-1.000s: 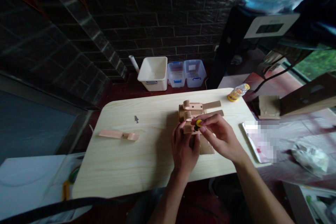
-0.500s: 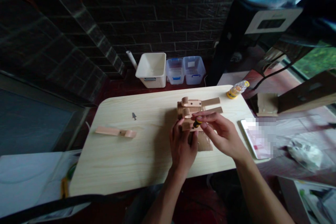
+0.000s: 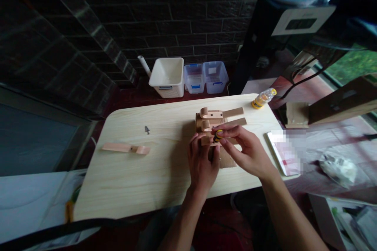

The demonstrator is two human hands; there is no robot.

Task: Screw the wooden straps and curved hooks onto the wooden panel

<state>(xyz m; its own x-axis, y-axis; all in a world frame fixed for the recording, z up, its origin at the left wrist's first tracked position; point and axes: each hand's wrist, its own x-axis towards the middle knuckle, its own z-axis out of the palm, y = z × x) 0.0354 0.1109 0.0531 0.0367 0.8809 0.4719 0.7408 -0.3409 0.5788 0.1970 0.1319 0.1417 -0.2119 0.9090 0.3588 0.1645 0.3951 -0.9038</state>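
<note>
My right hand (image 3: 243,147) grips a short black-and-yellow screwdriver (image 3: 218,136) between thumb and fingers, held upright over a wooden piece. My left hand (image 3: 204,164) presses its fingers on the near part of a wooden assembly (image 3: 213,114), closed against the nearest curled-end strip. Two more wooden strips with curled ends are fixed across its far side, dark screw heads showing on the farthest. The screwdriver's tip is hidden by my fingers. Away to the left lies a loose wooden strip (image 3: 125,148) with a curled end. Several screws (image 3: 147,130) rest beyond it.
A clear bottle with a yellow base (image 3: 263,99) stands at the table's far right corner. A phone-like white slab (image 3: 283,155) lies at the right edge. Beyond the table (image 3: 118,188) are a white bin (image 3: 167,78) and two clear plastic boxes (image 3: 216,76).
The whole view has shifted slightly. My right fingers have changed their hold a little around the screwdriver, which stays over the same wooden strip. My left hand keeps its place.
</note>
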